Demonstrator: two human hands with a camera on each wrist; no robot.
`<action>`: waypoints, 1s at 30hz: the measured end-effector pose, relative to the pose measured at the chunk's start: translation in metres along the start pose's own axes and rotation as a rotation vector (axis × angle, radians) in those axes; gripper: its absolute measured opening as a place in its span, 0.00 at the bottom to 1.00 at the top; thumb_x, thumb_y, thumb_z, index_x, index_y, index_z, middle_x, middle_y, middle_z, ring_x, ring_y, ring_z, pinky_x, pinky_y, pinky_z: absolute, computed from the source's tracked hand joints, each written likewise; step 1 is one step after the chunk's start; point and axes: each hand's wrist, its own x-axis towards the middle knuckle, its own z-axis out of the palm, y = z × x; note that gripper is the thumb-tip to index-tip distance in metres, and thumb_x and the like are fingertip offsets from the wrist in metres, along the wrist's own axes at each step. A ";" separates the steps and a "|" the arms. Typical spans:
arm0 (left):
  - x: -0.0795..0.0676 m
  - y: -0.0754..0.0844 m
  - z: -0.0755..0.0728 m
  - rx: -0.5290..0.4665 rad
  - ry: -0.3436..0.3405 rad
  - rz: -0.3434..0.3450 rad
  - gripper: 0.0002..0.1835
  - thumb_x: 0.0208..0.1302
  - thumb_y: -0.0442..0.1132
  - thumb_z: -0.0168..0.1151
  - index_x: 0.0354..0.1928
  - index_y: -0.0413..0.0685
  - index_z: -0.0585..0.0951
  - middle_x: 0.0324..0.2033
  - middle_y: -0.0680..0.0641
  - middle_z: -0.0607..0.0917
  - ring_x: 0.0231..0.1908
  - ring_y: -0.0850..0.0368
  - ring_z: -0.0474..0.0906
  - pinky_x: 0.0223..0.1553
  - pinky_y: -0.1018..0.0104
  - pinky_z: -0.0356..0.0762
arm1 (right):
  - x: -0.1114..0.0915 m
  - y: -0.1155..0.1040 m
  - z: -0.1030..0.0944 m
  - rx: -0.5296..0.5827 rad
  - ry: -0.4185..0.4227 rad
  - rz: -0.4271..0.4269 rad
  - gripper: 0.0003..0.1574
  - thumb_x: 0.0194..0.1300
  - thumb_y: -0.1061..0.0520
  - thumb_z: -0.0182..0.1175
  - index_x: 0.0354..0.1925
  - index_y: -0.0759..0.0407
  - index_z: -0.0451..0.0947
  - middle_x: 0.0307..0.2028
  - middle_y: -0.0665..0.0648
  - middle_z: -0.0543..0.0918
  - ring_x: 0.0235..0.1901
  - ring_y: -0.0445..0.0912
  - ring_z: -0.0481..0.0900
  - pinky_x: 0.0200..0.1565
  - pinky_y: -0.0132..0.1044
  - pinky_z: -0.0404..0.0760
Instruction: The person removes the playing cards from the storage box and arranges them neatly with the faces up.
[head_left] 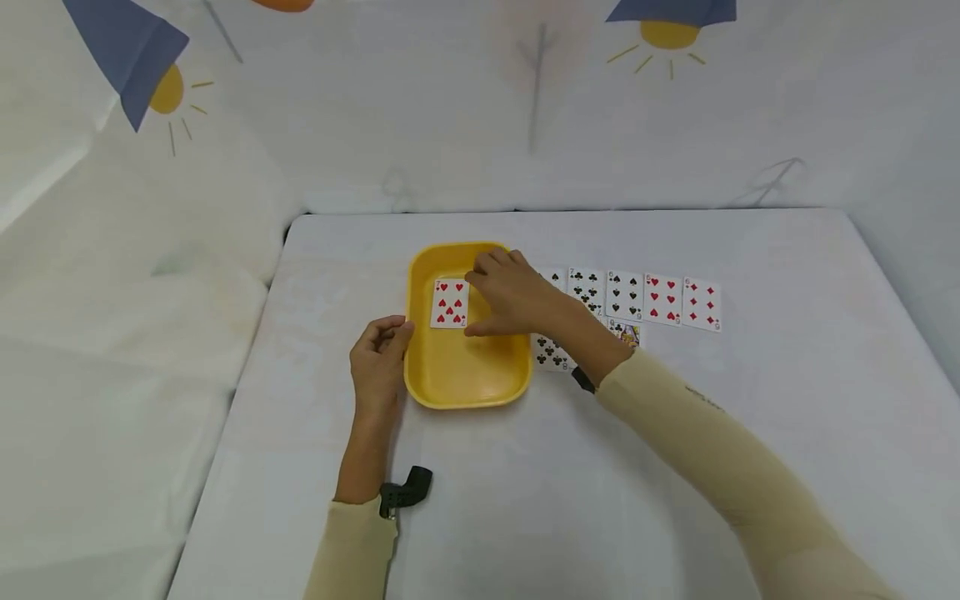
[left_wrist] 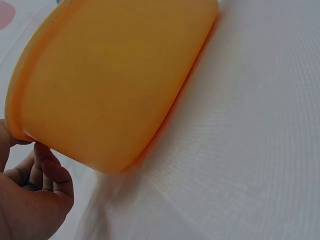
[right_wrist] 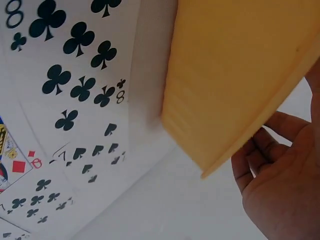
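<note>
A yellow tray stands on the white table, with a seven of hearts lying face up in it. My left hand is at the tray's left side, thumb and fingers pinching its rim; the left wrist view shows the fingers under the edge. Over the tray's right part reaches my right hand, thumb and fingers spread apart near the card's right edge. No card shows between them. In the right wrist view the tray wall hides the fingertips of this hand.
Right of the tray lie several face-up playing cards in two rows, among them a six of spades, a six of hearts and a six of diamonds. An eight of clubs lies close beside the tray. My right forearm covers some cards.
</note>
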 end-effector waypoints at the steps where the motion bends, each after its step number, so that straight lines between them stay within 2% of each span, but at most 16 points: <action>1: 0.000 0.000 0.000 -0.002 -0.004 0.003 0.16 0.67 0.48 0.67 0.49 0.46 0.82 0.41 0.45 0.80 0.39 0.53 0.76 0.39 0.73 0.79 | 0.004 -0.001 0.002 -0.015 -0.011 0.006 0.52 0.57 0.29 0.68 0.65 0.63 0.73 0.58 0.59 0.70 0.61 0.54 0.62 0.62 0.49 0.59; 10: -0.002 0.002 0.003 -0.008 -0.020 0.015 0.17 0.68 0.49 0.66 0.49 0.44 0.82 0.41 0.45 0.80 0.39 0.54 0.76 0.40 0.73 0.79 | 0.024 0.004 0.015 -0.076 -0.083 0.089 0.54 0.53 0.26 0.68 0.63 0.61 0.73 0.58 0.60 0.68 0.61 0.55 0.59 0.67 0.51 0.55; 16: -0.004 0.002 0.002 -0.004 -0.027 0.010 0.17 0.68 0.49 0.66 0.50 0.44 0.82 0.42 0.45 0.80 0.39 0.53 0.76 0.41 0.72 0.79 | 0.034 0.005 0.022 -0.086 -0.094 0.106 0.55 0.52 0.24 0.68 0.62 0.61 0.73 0.58 0.60 0.68 0.60 0.55 0.59 0.67 0.51 0.54; 23: -0.005 0.003 0.001 0.015 -0.015 0.010 0.16 0.68 0.50 0.66 0.50 0.47 0.82 0.42 0.45 0.80 0.39 0.53 0.76 0.41 0.73 0.80 | 0.042 0.000 0.020 -0.083 -0.143 0.146 0.52 0.52 0.24 0.67 0.59 0.61 0.75 0.59 0.60 0.68 0.60 0.54 0.58 0.65 0.51 0.54; 30: -0.005 0.003 0.001 0.005 -0.017 0.008 0.16 0.68 0.49 0.66 0.50 0.46 0.82 0.42 0.45 0.80 0.39 0.52 0.76 0.41 0.72 0.79 | 0.041 0.000 0.019 -0.102 -0.133 0.137 0.51 0.53 0.24 0.66 0.57 0.61 0.75 0.59 0.60 0.68 0.60 0.55 0.58 0.65 0.52 0.54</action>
